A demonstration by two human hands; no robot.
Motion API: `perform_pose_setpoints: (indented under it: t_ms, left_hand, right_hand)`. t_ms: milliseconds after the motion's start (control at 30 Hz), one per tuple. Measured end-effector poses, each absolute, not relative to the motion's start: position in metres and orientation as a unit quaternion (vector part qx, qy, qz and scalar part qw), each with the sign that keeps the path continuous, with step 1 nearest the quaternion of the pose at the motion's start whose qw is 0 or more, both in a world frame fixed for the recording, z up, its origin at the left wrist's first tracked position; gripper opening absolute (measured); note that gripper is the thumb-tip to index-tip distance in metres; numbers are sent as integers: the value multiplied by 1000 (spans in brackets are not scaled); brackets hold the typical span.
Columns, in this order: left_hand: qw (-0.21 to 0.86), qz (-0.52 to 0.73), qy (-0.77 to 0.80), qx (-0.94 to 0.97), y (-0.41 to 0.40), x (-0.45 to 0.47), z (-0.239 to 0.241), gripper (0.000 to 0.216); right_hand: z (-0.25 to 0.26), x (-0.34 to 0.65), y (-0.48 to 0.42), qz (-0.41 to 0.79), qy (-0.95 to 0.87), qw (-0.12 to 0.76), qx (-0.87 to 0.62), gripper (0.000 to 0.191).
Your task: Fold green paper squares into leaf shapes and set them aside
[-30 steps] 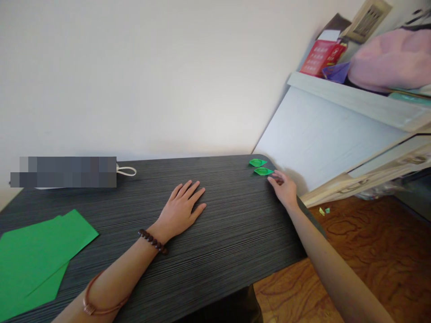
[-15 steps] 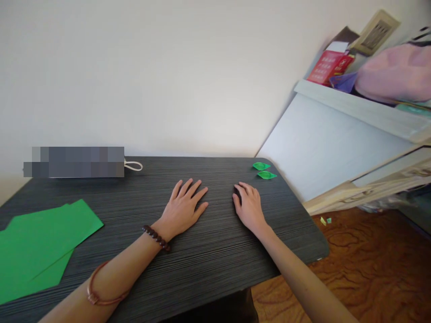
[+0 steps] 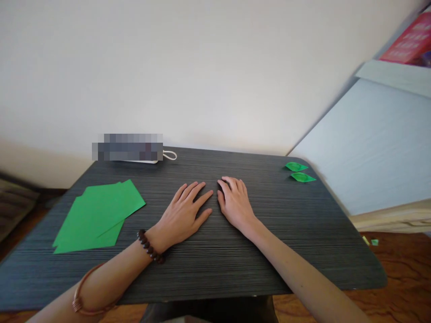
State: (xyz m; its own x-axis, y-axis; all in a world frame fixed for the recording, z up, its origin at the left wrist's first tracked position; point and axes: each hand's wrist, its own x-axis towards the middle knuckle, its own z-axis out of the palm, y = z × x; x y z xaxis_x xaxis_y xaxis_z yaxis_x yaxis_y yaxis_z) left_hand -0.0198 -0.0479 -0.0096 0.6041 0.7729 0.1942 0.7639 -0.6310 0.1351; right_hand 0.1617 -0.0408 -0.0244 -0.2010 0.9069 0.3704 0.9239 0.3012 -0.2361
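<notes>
My left hand (image 3: 183,213) lies palm down on the dark table (image 3: 202,273), fingers spread, holding nothing. Close beside it, my right hand (image 3: 235,202) rests on the same surface with its fingers slightly curved and apart, also holding nothing. Overlapping sheets of green paper (image 3: 97,211) lie to the left of my left hand. Toward the far right corner sit two small folded green paper boats (image 3: 296,167), one just in front of the other.
A pixelated object (image 3: 129,150) with a white loop (image 3: 170,155) stands by the wall at the back left. On the right, a white cabinet side (image 3: 380,134) rises beside the table, with a red box (image 3: 409,40) on its shelf. Small scraps (image 3: 374,242) lie on the wooden floor.
My right hand has moved left, nearer my left hand. The view has turned left, so the whole green paper pile shows and less of the shelf is visible.
</notes>
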Motion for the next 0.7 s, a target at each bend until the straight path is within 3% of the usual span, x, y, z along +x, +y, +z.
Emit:
perform_pose_setpoints:
  t_ms: [333,567,700]
  left_hand:
    - [31,80,475,876,-72,-49,0,45]
    - [-78,103,663,737,-75,-104,4,48]
    - [-66,52,660,746,-78,-133,4,37]
  right_hand:
    - [-22,133,-37,8,-804,230,-548,35]
    - [-24,125,-37,28,-821,238,-518,34]
    - [-26,128,-35,25,-826,246,-506,34]
